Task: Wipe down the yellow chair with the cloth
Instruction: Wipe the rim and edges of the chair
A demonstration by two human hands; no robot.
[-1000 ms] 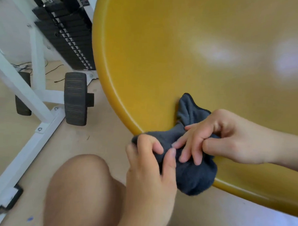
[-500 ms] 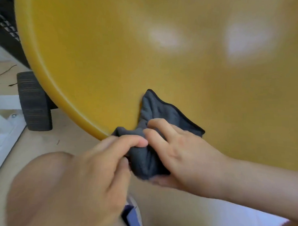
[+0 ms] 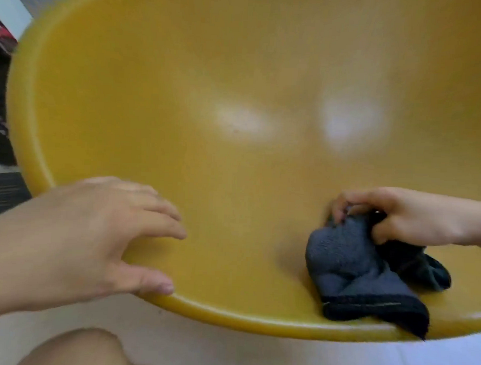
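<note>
- Head view: I am looking down into the glossy seat shell of the yellow chair, which is filling most of the picture. Two pale glares are sitting near its middle.
- Head view: the right hand is pinching the cloth. Its fingers are curling over the top of the bundle and its thumb is tucking in from below.
- Head view: the cloth is a dark grey bunch lying on the seat at lower right. Its long axis is running from the fingers down toward the front rim, and a dark hemmed corner is hanging over that rim.
- Head view: the left hand is holding nothing. Its fingers are lying fairly straight and spread over the seat, and its thumb is resting on the front rim. I judge that it is steadying the chair, though blur is hiding how firmly.
- Head view: the two hands are well apart, and the right one alone is on the cloth.
- Head view: the bare seat is lying to the left of the cloth and up toward the back, so I am reading the coming wipe as a sweep that way.
- Head view: a bare knee is showing over the pale floor below the rim.
</note>
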